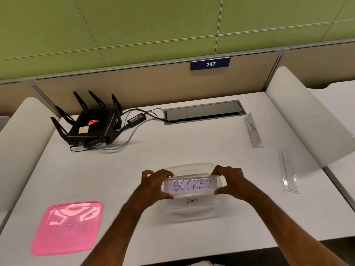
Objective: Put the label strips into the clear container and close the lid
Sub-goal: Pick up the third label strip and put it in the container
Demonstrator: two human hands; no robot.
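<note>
While four label strips show, left hand (156,184) and right hand (229,180) pinch the SOCKET strip (191,185) by its ends over the clear container (192,206) at lower centre; one PANDA strip (192,201) lies inside; two strips (252,130) lie at right; one pink lid (67,226) lower left.

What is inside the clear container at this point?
A strip marked PANDA lies in the clear container. Both hands hold the SOCKET strip over it, hiding the rear part.
</note>
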